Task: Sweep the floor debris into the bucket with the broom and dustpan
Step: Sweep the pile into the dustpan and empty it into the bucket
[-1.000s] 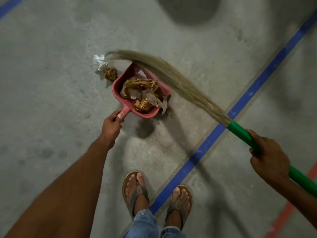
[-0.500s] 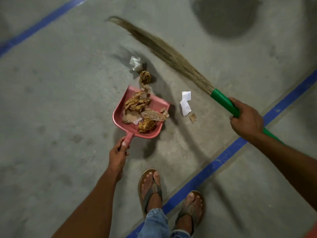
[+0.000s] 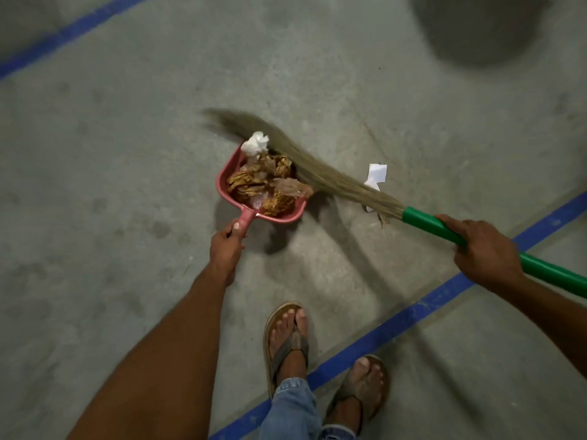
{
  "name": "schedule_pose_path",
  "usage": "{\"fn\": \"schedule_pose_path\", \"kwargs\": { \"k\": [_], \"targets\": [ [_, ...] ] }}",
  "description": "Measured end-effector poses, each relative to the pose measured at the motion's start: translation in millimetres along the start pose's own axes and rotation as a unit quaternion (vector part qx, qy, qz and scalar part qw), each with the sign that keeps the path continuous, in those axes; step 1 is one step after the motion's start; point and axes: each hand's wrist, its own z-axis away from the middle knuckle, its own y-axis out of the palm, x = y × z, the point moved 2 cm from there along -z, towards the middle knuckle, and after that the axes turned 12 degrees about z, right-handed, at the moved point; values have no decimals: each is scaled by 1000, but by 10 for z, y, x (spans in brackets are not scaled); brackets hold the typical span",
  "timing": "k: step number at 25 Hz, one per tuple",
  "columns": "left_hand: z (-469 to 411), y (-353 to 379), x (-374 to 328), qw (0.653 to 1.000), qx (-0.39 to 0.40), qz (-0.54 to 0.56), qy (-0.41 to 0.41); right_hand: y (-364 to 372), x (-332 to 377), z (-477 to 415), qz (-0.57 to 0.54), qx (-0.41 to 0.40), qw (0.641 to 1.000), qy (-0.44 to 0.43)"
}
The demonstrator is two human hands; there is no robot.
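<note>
Head view: left hand [image 3: 227,246] clenched round the short handle of the red dustpan [image 3: 222,182], thumb on top. The pan sits low on the concrete floor [image 3: 111,154], with its open mouth pointing away from the person.

The pan is loaded with crumpled golden-brown wrappers [image 3: 251,185] and some clear film. A white tissue wad [image 3: 255,143] sits right at the front lip, touching the bristles.

Right hand [image 3: 486,255] is wrapped round the green handle of the broom [image 3: 317,173], just behind where the bristles start. The bristles lie diagonally along the pan's right edge and across its mouth. Their tips, past the far-left corner, are motion-blurred.

A white paper scrap [image 3: 376,174] lies on the floor on the far side of the bristles, outside the pan and near the bristle base.

Room: wide bare concrete left of and beyond the pan. A blue floor line [image 3: 413,312] runs diagonally under the broom handle and between the sandalled feet [image 3: 287,338]. A second blue line [image 3: 79,30] cuts the top-left corner, well apart from the pan.

A dark round shape [image 3: 476,27] sits at the top-right frame edge, well apart from the pan and too blurred to identify.
</note>
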Motion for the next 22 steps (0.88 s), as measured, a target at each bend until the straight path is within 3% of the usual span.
{"fn": "schedule_pose_path", "kwargs": {
  "k": [4,7,12,17,22],
  "targets": [
    [29,17,2,1000,20,-10,10,107,-362,587,42,-111,993,0],
    [38,61,39,998,46,-31,38,279,-885,842,54,-163,983,57],
    [30,391,20,994,80,-47,58,318,-1514,769,5,-142,975,169],
    [-56,669,-62,990,106,-62,63,-267,-1379,-24,-69,-149,957,241],
    [-201,570,-153,988,107,-89,66,-613,-1109,-901,-58,-74,969,229]
  ]
}}
